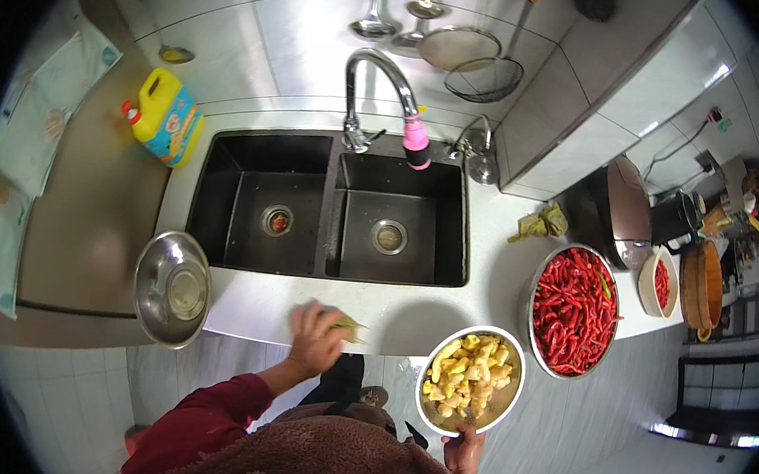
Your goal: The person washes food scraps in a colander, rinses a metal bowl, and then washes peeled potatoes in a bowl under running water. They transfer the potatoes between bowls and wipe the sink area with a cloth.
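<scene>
My left hand is on the white countertop in front of the sink, slightly blurred, over a yellow-green cloth that mostly hides beneath it. At the counter's front edge, my right hand grips the near rim of a round metal basin with a pale rim. Peeled, knobbly ginger roots lie in this basin. Beyond my left hand is a black double-bowl sink, with a chrome faucet arching over it. Some reddish scraps sit in the left drain.
A large metal bowl of red chili peppers stands at right, beside a rice cooker and a crumpled cloth. An empty steel bowl and a yellow detergent jug are at left. Strainers and ladles hang on the wall.
</scene>
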The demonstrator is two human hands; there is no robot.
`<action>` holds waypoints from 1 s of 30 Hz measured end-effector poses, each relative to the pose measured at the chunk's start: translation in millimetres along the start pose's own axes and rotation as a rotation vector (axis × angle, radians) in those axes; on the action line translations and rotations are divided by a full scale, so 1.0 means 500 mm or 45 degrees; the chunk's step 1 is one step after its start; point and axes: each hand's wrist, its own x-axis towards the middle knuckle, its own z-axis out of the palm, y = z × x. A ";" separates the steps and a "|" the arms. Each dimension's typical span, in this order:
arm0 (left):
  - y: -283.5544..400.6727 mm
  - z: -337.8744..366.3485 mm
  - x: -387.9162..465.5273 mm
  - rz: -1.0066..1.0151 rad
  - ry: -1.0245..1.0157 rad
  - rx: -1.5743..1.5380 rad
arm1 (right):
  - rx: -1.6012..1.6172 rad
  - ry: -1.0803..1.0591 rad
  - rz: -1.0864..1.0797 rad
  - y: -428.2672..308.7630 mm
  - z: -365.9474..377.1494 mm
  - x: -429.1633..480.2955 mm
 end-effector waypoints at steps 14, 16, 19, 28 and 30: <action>-0.216 -0.022 0.010 -0.858 0.368 0.289 | -0.020 -0.158 0.136 0.038 0.033 0.066; -0.227 -0.039 0.053 -0.767 0.444 -0.043 | -0.004 -0.241 0.139 0.030 0.042 0.081; -0.208 -0.010 0.142 -0.415 0.303 -0.358 | -0.021 -0.195 0.131 0.021 0.056 0.109; -0.269 0.009 0.473 -0.226 0.407 -0.062 | 0.020 -0.048 0.138 0.014 0.126 0.162; -0.231 0.039 0.567 0.254 0.397 -0.243 | 0.045 -0.019 0.145 0.011 0.145 0.169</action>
